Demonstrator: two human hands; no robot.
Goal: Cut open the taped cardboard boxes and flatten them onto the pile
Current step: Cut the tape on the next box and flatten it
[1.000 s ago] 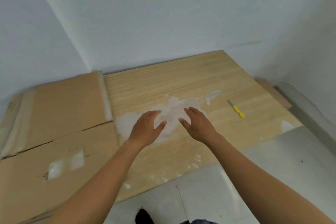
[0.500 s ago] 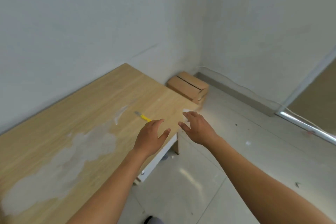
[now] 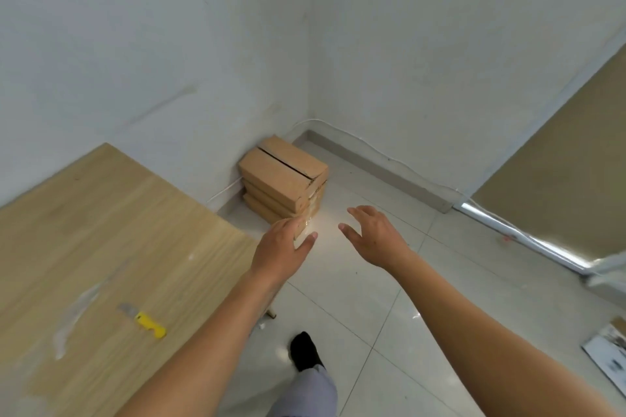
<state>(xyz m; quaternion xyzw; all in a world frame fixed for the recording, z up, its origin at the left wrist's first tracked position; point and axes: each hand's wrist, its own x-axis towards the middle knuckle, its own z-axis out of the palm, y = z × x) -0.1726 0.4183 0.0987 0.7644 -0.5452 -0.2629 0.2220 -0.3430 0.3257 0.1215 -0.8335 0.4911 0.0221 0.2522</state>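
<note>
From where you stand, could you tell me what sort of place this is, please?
Probably a bare workroom or storeroom: plain white walls, a tiled floor, a stack of cardboard boxes in the corner, and a wooden table with a yellow utility knife on it.

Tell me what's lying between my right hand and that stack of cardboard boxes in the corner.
Nothing: in the head view only bare floor tile separates the right hand from the stack of boxes.
</note>
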